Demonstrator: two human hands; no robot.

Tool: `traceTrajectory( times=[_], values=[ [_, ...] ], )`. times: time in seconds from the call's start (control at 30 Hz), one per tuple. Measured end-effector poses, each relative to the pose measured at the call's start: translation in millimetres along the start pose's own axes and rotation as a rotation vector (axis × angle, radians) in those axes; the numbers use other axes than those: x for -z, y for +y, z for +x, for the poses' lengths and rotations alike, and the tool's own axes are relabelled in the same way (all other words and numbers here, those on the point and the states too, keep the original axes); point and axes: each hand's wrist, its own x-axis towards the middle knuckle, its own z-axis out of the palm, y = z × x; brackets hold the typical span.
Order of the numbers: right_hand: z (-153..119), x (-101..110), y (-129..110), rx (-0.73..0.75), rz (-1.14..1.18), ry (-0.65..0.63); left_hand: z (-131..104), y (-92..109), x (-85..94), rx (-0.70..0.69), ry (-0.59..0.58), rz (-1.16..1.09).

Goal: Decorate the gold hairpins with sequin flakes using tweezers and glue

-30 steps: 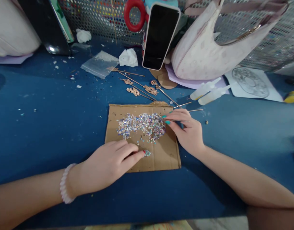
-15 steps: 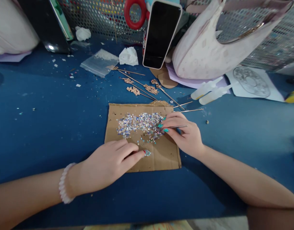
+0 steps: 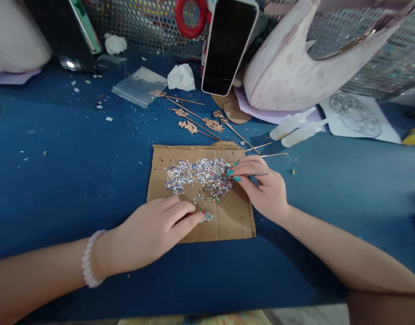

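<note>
A flat piece of cardboard [image 3: 229,225] lies on the blue table, with a spread of tiny glittering rhinestones [image 3: 203,171] across its upper half. My left hand [image 3: 156,230] rests on the lower left of the cardboard, its fingers closed at a small rhinestone-covered piece [image 3: 207,216] that is partly hidden by the fingertips. At the right edge of the rhinestones, my right hand [image 3: 266,189] pinches thin metal tweezers [image 3: 253,174]. The tweezers' tips point left into the stones; whether they grip one is too small to tell.
Several gold hair sticks [image 3: 213,125] lie just beyond the cardboard, near a clear plastic bag [image 3: 136,88] and crumpled tissue [image 3: 181,77]. A phone [image 3: 229,47] stands upright behind. To the right are white squeeze bottles [image 3: 300,131] and a pale handbag [image 3: 278,67].
My right hand has shifted slightly upward with the tweezers, whose tips now show among the stones. My left hand stays in place on the small piece.
</note>
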Motion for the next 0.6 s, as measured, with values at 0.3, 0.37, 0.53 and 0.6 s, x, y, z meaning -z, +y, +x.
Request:
traceTrajectory(
  times=[0.3,0.37,0.53,0.6],
  values=[
    [-0.7,0.5,1.0,-0.022,-0.029,0.033,-0.3,-0.8,-1.0,0.0,0.015,-0.011],
    [-0.5,0.4,1.2,-0.017,-0.01,0.037,-0.4,-0.8,-1.2,0.0,0.019,-0.007],
    [-1.0,0.2,1.1,-0.027,0.022,0.018,0.0,-0.6,-1.6,-0.011,0.026,0.005],
    [-1.4,0.1,0.5,-0.027,0.021,0.017,0.3,-0.6,-1.6,-0.009,0.027,0.003]
  ],
)
